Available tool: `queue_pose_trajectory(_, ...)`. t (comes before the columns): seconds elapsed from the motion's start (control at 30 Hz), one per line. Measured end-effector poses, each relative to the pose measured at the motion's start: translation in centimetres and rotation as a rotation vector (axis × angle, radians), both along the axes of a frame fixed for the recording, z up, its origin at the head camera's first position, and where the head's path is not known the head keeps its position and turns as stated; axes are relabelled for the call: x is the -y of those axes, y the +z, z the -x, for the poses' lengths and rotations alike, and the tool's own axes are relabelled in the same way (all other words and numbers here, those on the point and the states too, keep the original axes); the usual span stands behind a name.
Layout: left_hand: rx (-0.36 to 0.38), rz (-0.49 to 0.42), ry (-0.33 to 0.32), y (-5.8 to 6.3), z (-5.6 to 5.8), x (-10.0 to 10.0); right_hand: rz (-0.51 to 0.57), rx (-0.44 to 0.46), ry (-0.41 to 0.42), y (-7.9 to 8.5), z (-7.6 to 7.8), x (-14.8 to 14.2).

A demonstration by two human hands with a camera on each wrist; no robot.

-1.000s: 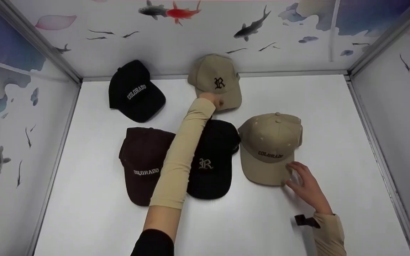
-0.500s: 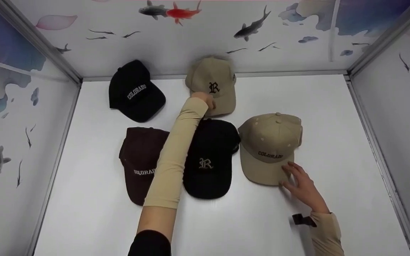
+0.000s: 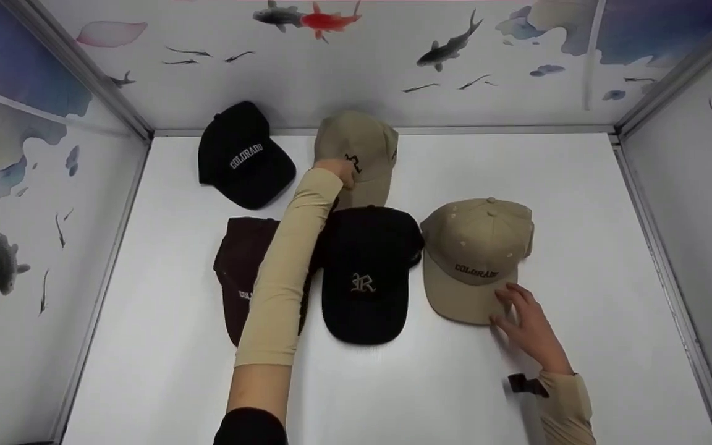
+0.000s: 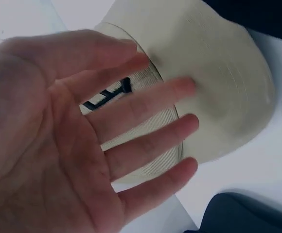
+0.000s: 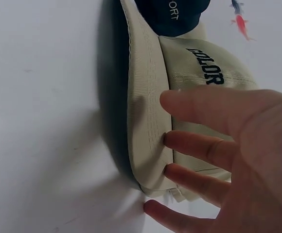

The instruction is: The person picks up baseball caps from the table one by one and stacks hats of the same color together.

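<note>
At the back of the white table is a beige baseball cap (image 3: 359, 139) with a dark R, its brim toward the front. My left hand (image 3: 336, 171) reaches over the front of this cap. In the left wrist view its fingers (image 4: 153, 150) are straight and spread over the crown's edge and the brim. Part of the R is hidden behind the hand. My right hand (image 3: 532, 327) is at the right edge of the brim of a beige COLORADO cap (image 3: 478, 238), fingers relaxed and apart, fingertips overlapping the brim in the right wrist view.
A black cap (image 3: 365, 247) with an R lies front centre, its side right by the beige COLORADO cap. Left of it lies a maroon cap (image 3: 248, 241), partly under my left sleeve (image 3: 279, 284). A black COLORADO cap (image 3: 238, 145) leans near the back wall (image 3: 356, 80).
The beige R cap has slid left and toward the front together with my left hand, turning slightly. My right hand stays by the beige COLORADO cap. The head view has shifted slightly.
</note>
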State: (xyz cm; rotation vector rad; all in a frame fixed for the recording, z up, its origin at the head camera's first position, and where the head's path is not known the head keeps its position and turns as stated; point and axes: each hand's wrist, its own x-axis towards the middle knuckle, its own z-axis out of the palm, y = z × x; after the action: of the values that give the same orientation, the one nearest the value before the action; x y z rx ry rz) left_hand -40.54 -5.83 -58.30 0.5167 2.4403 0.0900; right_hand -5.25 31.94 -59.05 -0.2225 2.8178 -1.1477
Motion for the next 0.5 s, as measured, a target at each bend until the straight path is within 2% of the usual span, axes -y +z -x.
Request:
queue_pose_trajectory(0.07,-0.123,-0.051,0.028,3.3,-1.9,-0.3,-0.016,-0.001,-0.007,0.2,0.0,0.0)
queue_pose_trajectory(0.13,-0.267,-0.055,0.084,6.3,-3.5,-0.9,-0.028,0.002,-0.012,0.3,0.0,0.0)
queue_pose_trajectory(0.17,-0.334,-0.059,0.127,7.5,-4.0,-1.0,-0.034,0.001,-0.011,0.3,0.1,0.0)
queue_pose_trajectory(0.23,-0.470,-0.069,0.187,8.5,-4.5,-1.2,-0.040,0.002,-0.012,0.3,0.1,0.1)
queue_pose_trajectory(0.27,-0.513,-0.075,0.208,8.7,-4.6,-1.1,-0.041,0.003,-0.014,0.2,0.2,0.1)
queue_pose_trajectory(0.33,-0.548,-0.080,0.220,8.3,-4.6,-1.0,-0.040,0.004,-0.014,0.2,0.2,0.2)
queue_pose_trajectory(0.5,-0.503,0.018,0.178,6.5,-4.8,-0.9,-0.053,0.010,-0.014,0.1,0.2,0.4)
